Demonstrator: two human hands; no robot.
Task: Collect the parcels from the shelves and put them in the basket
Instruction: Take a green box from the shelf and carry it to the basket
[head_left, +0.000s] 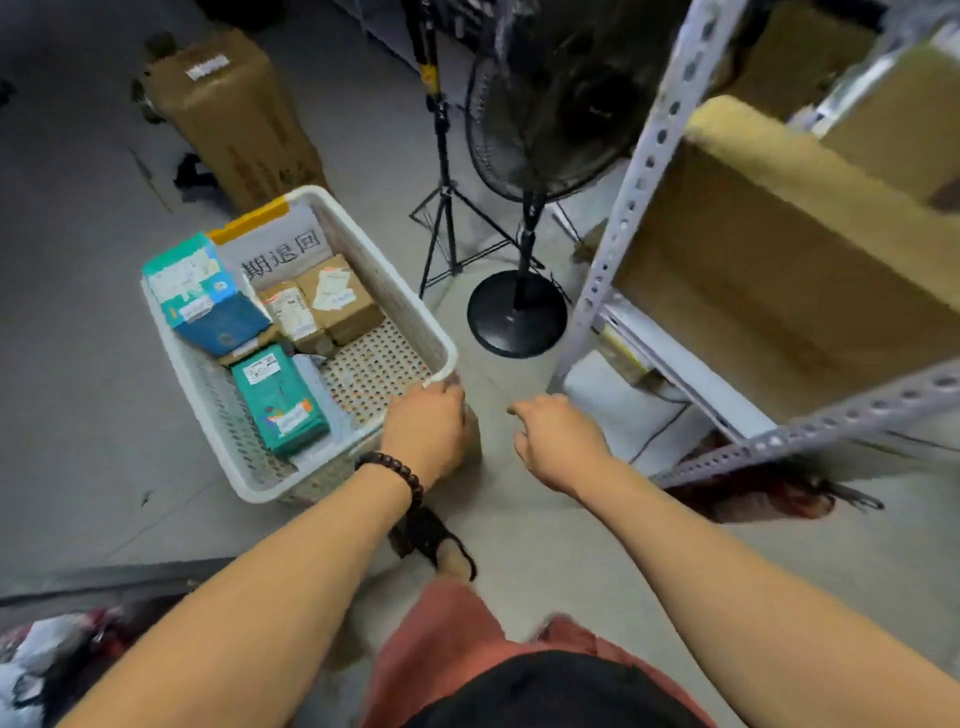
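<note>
The white basket sits on the floor. Green parcels and brown parcels lie inside. The left hand grips its rim. The right hand hangs loose beside it, holding nothing.

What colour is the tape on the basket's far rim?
Yellow-orange tape, on the basket; head view.

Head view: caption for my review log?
Left hand grips the rim of the white basket holding parcels; right hand hovers empty beside it.

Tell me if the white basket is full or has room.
Partly full: the basket holds several parcels, but bare perforated floor shows near the left hand.
</note>
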